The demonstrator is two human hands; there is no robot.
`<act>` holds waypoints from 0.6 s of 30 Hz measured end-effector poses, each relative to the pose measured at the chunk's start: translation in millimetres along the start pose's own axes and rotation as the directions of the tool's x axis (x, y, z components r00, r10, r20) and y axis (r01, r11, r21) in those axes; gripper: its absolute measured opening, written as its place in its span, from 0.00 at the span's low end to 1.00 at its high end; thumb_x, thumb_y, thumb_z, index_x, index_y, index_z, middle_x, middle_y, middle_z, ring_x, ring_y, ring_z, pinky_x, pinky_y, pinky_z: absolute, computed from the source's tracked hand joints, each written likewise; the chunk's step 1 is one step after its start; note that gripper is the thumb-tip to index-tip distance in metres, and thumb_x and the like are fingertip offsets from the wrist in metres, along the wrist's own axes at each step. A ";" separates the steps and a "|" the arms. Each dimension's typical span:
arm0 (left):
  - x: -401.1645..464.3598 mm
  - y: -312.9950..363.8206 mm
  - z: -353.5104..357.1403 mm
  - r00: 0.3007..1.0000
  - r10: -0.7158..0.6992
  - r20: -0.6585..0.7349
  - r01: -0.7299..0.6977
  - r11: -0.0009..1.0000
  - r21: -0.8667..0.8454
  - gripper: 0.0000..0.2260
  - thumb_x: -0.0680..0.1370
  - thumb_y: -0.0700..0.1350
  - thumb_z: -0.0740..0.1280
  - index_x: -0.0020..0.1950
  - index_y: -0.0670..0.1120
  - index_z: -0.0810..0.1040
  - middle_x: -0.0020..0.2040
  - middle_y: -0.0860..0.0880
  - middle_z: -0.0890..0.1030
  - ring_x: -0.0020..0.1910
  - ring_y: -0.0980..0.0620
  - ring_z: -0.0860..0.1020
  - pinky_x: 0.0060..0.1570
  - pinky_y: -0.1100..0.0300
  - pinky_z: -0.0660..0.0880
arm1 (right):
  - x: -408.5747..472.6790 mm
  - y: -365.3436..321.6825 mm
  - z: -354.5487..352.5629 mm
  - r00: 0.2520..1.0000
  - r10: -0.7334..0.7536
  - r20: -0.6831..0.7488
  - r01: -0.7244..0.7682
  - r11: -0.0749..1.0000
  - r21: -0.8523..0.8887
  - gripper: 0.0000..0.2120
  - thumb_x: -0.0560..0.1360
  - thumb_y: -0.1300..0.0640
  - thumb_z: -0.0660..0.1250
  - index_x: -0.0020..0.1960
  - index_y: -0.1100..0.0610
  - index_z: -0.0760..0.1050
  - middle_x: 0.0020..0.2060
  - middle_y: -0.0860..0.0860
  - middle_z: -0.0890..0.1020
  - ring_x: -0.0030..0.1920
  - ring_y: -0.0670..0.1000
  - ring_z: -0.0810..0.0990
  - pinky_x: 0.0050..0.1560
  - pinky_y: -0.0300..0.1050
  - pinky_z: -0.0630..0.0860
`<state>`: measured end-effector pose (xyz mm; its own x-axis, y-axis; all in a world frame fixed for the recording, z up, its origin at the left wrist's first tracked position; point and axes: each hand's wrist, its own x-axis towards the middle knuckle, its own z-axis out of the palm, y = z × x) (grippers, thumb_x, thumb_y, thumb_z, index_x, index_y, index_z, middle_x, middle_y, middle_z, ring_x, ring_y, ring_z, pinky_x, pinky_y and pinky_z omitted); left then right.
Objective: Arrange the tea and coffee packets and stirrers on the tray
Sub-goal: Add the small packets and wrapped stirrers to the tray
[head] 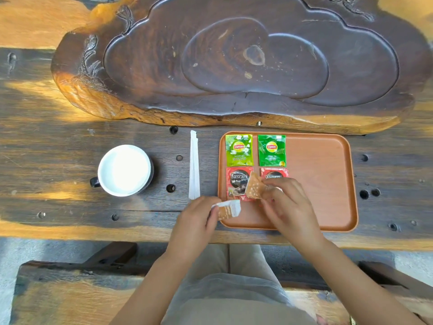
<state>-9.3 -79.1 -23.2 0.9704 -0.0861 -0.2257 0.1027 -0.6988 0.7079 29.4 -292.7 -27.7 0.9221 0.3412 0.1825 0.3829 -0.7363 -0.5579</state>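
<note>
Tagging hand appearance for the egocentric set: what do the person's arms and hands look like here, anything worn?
Both arms are bare from the bottom edge of the head view to the fingertips: no sleeves, gloves or watch in view. No rings or wristbands can be made out on the left hand or the right hand. Fingers are uncovered. The only clothing in view is beige-khaki fabric over the lap between the forearms.

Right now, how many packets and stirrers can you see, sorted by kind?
Green tea packets: 2
Red coffee packets: 2
Small tan packets, one in each hand: 2
White wrapped stirrers: count unclear, tightly bundled
Total packets: 6
</note>
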 end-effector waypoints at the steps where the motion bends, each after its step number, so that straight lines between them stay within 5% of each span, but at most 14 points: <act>1: 2.5 2.6 7.8 0.999 0.027 0.042 -0.027 1.000 0.012 0.12 0.76 0.47 0.55 0.50 0.46 0.77 0.43 0.48 0.80 0.43 0.52 0.75 0.43 0.61 0.69 | -14.3 8.1 -5.6 0.999 -0.001 0.036 0.003 0.999 -0.043 0.05 0.74 0.60 0.64 0.42 0.60 0.76 0.47 0.57 0.82 0.50 0.56 0.75 0.52 0.47 0.69; 4: 10.3 10.2 24.0 0.994 0.066 0.091 -0.072 0.995 0.066 0.12 0.76 0.44 0.56 0.51 0.43 0.78 0.43 0.45 0.81 0.42 0.47 0.77 0.41 0.55 0.74 | -45.3 24.2 -12.8 0.989 -0.031 0.143 0.048 0.992 -0.118 0.04 0.75 0.60 0.62 0.44 0.59 0.74 0.48 0.57 0.82 0.50 0.57 0.76 0.52 0.47 0.69; 9: 18.7 16.4 34.3 0.982 0.127 0.142 -0.154 0.968 0.197 0.07 0.72 0.34 0.67 0.49 0.41 0.80 0.39 0.44 0.81 0.39 0.45 0.78 0.36 0.59 0.72 | -54.3 32.0 -11.0 0.978 -0.048 0.201 0.085 0.980 -0.180 0.04 0.74 0.62 0.62 0.42 0.61 0.75 0.48 0.57 0.82 0.48 0.59 0.79 0.51 0.49 0.71; 14: 13.5 12.5 36.7 0.974 0.184 0.131 -0.218 0.921 0.324 0.07 0.71 0.39 0.67 0.47 0.42 0.82 0.41 0.47 0.80 0.41 0.48 0.78 0.28 0.58 0.77 | -54.3 33.5 -8.1 0.964 -0.115 0.240 0.162 0.969 -0.184 0.07 0.75 0.62 0.62 0.42 0.61 0.77 0.47 0.55 0.83 0.47 0.58 0.80 0.53 0.47 0.70; 18: 3.5 9.3 34.2 0.980 0.178 0.092 -0.199 0.908 0.369 0.12 0.74 0.43 0.62 0.54 0.42 0.79 0.51 0.46 0.79 0.50 0.51 0.71 0.39 0.58 0.75 | -58.5 36.0 -9.3 0.948 -0.115 0.298 0.177 0.965 -0.192 0.07 0.73 0.60 0.62 0.46 0.59 0.79 0.46 0.55 0.82 0.47 0.57 0.79 0.53 0.47 0.70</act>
<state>-12.4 -110.2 -40.2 0.9488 -0.2739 -0.1572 -0.1809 -0.8793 0.4405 -10.2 -344.6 -50.9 0.8133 0.5818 -0.0037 0.5438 -0.7624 -0.3508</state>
